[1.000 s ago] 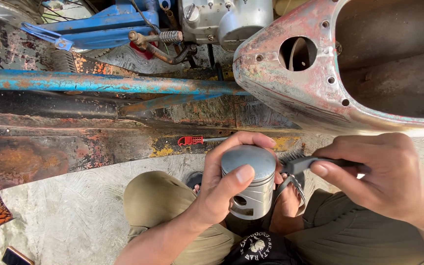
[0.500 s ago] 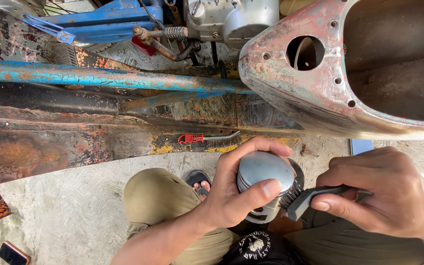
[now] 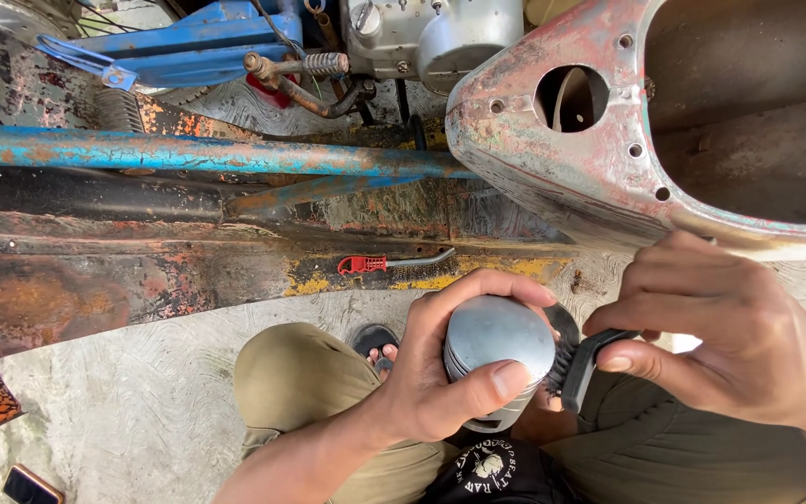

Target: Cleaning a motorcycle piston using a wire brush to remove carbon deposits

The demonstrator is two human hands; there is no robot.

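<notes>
My left hand (image 3: 450, 373) grips a grey metal piston (image 3: 494, 350), crown up, held over my lap. My right hand (image 3: 729, 341) holds a small black-handled wire brush (image 3: 576, 366), its bristles pressed against the right side of the piston. My knees in olive trousers (image 3: 296, 378) sit under both hands, and one sandalled foot (image 3: 375, 343) shows between them.
A red-handled wire brush (image 3: 394, 262) lies on the rusty frame rail (image 3: 142, 280) ahead. A blue-painted tube (image 3: 198, 154) runs across the left. A worn scooter body shell (image 3: 608, 159) with a round hole is upper right, and an engine (image 3: 431, 37) above. A phone (image 3: 30, 485) lies bottom left.
The view has shifted slightly. My right hand has moved the black brush down along the piston's right side, and my left hand has turned the piston a little.
</notes>
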